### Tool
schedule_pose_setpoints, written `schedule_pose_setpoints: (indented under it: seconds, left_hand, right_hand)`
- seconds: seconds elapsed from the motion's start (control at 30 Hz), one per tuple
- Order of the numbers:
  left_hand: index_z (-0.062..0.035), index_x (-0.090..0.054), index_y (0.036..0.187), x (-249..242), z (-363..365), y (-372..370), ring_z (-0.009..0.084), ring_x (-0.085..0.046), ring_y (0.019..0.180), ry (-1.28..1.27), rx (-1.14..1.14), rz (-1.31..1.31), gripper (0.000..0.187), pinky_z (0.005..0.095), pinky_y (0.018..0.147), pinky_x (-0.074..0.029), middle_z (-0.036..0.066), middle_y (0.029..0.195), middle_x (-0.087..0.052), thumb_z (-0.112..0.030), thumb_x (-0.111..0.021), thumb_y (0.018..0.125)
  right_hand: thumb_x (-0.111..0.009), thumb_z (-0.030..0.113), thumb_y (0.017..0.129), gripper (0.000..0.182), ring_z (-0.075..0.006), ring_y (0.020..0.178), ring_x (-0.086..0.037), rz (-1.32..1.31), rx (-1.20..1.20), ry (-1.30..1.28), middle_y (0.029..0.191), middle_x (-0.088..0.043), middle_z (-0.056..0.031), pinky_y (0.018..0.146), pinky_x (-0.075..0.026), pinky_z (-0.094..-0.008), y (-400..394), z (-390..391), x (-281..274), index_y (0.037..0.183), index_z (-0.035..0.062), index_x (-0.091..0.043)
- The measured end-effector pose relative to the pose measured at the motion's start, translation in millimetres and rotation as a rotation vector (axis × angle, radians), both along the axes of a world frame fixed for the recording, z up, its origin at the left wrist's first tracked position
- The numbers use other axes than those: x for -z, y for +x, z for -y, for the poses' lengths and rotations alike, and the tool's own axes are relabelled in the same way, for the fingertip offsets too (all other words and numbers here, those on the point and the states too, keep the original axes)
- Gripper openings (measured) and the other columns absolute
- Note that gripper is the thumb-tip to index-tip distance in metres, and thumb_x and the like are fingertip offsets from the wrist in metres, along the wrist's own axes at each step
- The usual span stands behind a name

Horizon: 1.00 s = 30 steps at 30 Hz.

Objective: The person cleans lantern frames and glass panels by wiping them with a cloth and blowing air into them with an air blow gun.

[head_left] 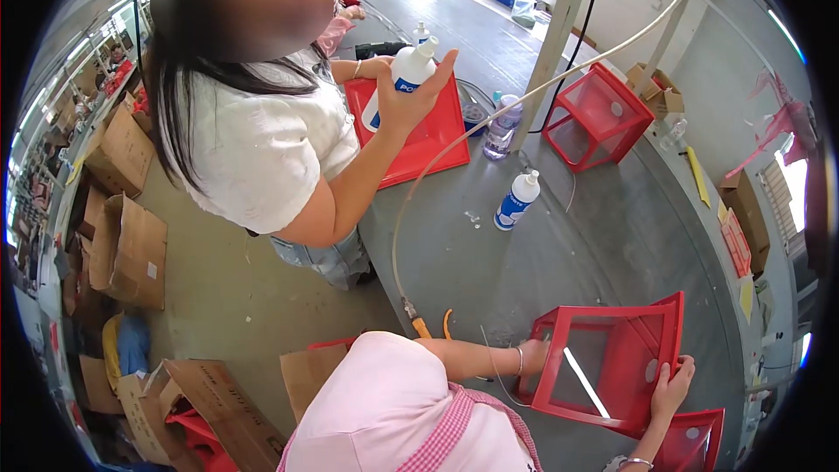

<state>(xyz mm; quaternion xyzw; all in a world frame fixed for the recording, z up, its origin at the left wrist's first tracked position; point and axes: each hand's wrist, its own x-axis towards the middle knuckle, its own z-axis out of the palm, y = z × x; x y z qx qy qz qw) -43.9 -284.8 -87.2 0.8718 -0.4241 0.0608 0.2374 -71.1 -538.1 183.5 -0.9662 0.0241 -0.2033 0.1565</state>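
A red-framed box with clear panels [572, 313] is held over the grey table at the lower right. My left hand [533, 357] is at its left side, its fingers partly hidden by the frame. My right hand [673, 389] grips the right edge of the frame, thumb and fingers wrapped round it. A white strip [585, 382] shows through the front panel. Beneath my right hand, another red frame [712, 441] is partly covered by the first box. An orange-handled air hose [421, 327] lies left of my left arm.
A co-worker [253, 140] at the upper left holds a white bottle [411, 68] over a red tray [437, 144]. Another white bottle [516, 203], a purple-tinted bottle [502, 129] and a red box [599, 115] stand on the table. Cardboard boxes [131, 253] stand at left.
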Motion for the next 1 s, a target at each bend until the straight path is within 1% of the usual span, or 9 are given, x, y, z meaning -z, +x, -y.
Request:
schedule_pose_setpoints:
  seconds: [0.07, 0.17, 0.23, 0.33, 0.47, 0.6, 0.73, 0.83, 1.0]
  left_hand:
    - [-0.0080, -0.068, 0.075, -10.4, 1.0, 10.5, 0.0274, -0.065, 0.086, 0.014, -0.097, 0.193, 0.012, 0.0394, 0.073, -0.054, 0.010, 0.088, -0.065, -0.017, -0.060, 0.077]
    - [-0.0086, -0.067, 0.071, 18.6, 18.7, 28.5, 0.0258, -0.062, 0.084, -0.043, -0.075, 0.184, 0.011, 0.0382, 0.072, -0.053, 0.008, 0.085, -0.061, -0.017, -0.060, 0.075]
    - [-0.0090, -0.066, 0.069, 13.2, 26.5, 38.7, 0.0250, -0.060, 0.082, -0.071, -0.064, 0.176, 0.011, 0.0376, 0.072, -0.052, 0.008, 0.084, -0.059, -0.017, -0.061, 0.073]
    - [-0.0090, -0.066, 0.068, -5.5, 36.3, 52.2, 0.0236, -0.057, 0.083, -0.241, -0.219, 0.400, 0.011, 0.0375, 0.073, -0.051, 0.007, 0.086, -0.057, -0.017, -0.061, 0.071]
    - [-0.0078, -0.067, 0.068, 17.4, 69.6, 70.3, 0.0233, -0.057, 0.086, -0.254, -0.212, 0.178, 0.013, 0.0381, 0.074, -0.051, 0.008, 0.089, -0.057, -0.018, -0.060, 0.072]
    - [-0.0039, -0.062, 0.072, 8.3, 91.8, 83.3, 0.0281, -0.057, 0.079, -0.260, -0.005, 0.268, 0.009, 0.0390, 0.067, -0.050, 0.012, 0.085, -0.054, -0.013, -0.062, 0.072]
    - [-0.0048, -0.062, 0.065, 11.7, 143.6, 93.2, 0.0263, -0.056, 0.078, -0.360, 0.019, 0.330, 0.011, 0.0363, 0.067, -0.050, 0.011, 0.086, -0.054, -0.015, -0.063, 0.068]
    - [-0.0052, -0.062, 0.062, 13.6, 172.6, 95.9, 0.0257, -0.056, 0.079, -0.423, 0.008, 0.304, 0.012, 0.0363, 0.066, -0.050, 0.010, 0.087, -0.055, -0.017, -0.063, 0.067]
    - [-0.0050, -0.065, 0.065, 25.3, 161.0, 92.1, 0.0249, -0.057, 0.081, -0.447, -0.073, 0.105, 0.012, 0.0361, 0.068, -0.050, 0.009, 0.088, -0.056, -0.016, -0.062, 0.067]
  right_hand:
    - [-0.058, 0.004, 0.090, 0.024, -0.0323, 0.092, -0.054, 0.007, 0.004, -0.002, 0.103, -0.051, -0.0153, 0.085, -0.044, -0.0392, -1.9, -0.1, -3.2, 0.113, 0.0003, -0.049]
    - [-0.058, 0.003, 0.089, 0.025, -0.0330, 0.091, -0.053, -0.008, 0.003, -0.028, 0.103, -0.051, -0.0154, 0.084, -0.044, -0.0401, -2.3, -0.4, -3.1, 0.112, 0.0004, -0.048]
    - [-0.058, 0.003, 0.089, 0.026, -0.0335, 0.091, -0.054, -0.008, 0.002, -0.024, 0.103, -0.051, -0.0157, 0.085, -0.044, -0.0402, -3.0, -2.5, -4.8, 0.112, 0.0003, -0.048]
    - [-0.058, 0.003, 0.088, 0.026, -0.0344, 0.093, -0.054, -0.028, 0.001, -0.007, 0.104, -0.051, -0.0164, 0.085, -0.044, -0.0406, -2.7, -3.2, -4.9, 0.113, 0.0002, -0.048]
    - [-0.058, 0.002, 0.087, 0.027, -0.0366, 0.097, -0.054, -0.022, 0.002, -0.005, 0.106, -0.050, -0.0176, 0.087, -0.044, -0.0412, -0.3, -3.2, -1.5, 0.112, -0.0004, -0.048]
    - [-0.054, -0.001, 0.088, 0.028, -0.0357, 0.101, -0.053, -0.043, -0.004, -0.069, 0.108, -0.050, -0.0174, 0.091, -0.043, -0.0395, 0.1, -8.4, -6.2, 0.114, -0.0012, -0.047]
    - [-0.053, -0.001, 0.088, 0.029, -0.0364, 0.104, -0.052, -0.030, -0.002, -0.125, 0.110, -0.049, -0.0185, 0.093, -0.042, -0.0391, -0.2, -10.0, -7.2, 0.116, -0.0029, -0.046]
    - [-0.053, -0.001, 0.088, 0.028, -0.0367, 0.105, -0.052, -0.091, 0.004, -0.049, 0.110, -0.049, -0.0189, 0.095, -0.041, -0.0388, 0.2, -8.4, -8.9, 0.115, -0.0037, -0.045]
    - [-0.053, -0.001, 0.089, 0.027, -0.0364, 0.104, -0.052, -0.043, -0.010, -0.035, 0.109, -0.049, -0.0188, 0.095, -0.041, -0.0383, 0.9, -6.2, -6.2, 0.115, -0.0036, -0.045]
